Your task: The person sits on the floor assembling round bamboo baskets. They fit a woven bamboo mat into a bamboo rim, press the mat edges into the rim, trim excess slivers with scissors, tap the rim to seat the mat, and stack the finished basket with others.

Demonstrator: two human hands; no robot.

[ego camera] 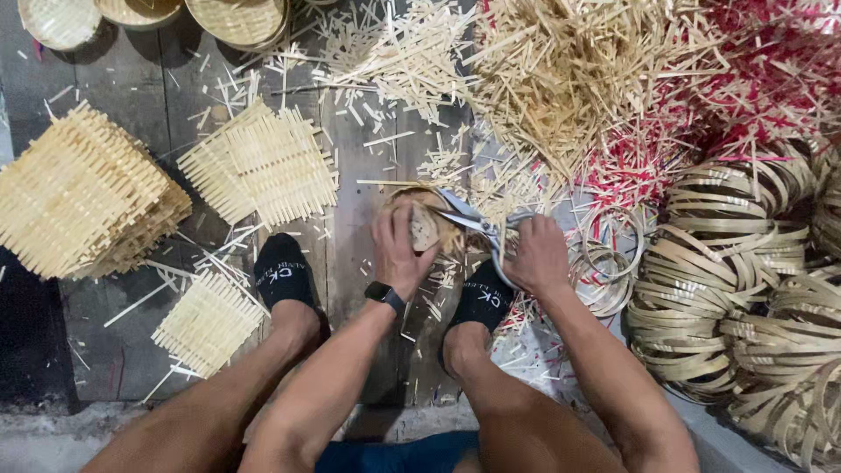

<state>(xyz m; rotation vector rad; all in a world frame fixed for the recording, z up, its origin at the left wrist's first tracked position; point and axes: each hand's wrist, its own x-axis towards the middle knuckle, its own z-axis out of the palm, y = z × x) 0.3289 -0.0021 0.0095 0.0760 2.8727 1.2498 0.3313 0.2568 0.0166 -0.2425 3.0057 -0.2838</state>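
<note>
My left hand (397, 248) grips a small round woven bamboo basket (427, 226) held low between my feet. My right hand (536, 255) is closed on the handles of large metal scissors (477, 224), whose blades reach leftward onto the basket's rim. A black watch sits on my left wrist. Both feet wear black socks and rest on the wooden floor on either side of the basket.
Square woven bamboo mats lie to the left: a thick stack (83, 197), one (263, 166) in the middle, a smaller one (208, 322) near my left foot. Finished round baskets (144, 13) sit top left. Loose bamboo offcuts (569, 79) and red strips (771, 70) pile at top right; coiled bamboo hoops (736, 271) stack right.
</note>
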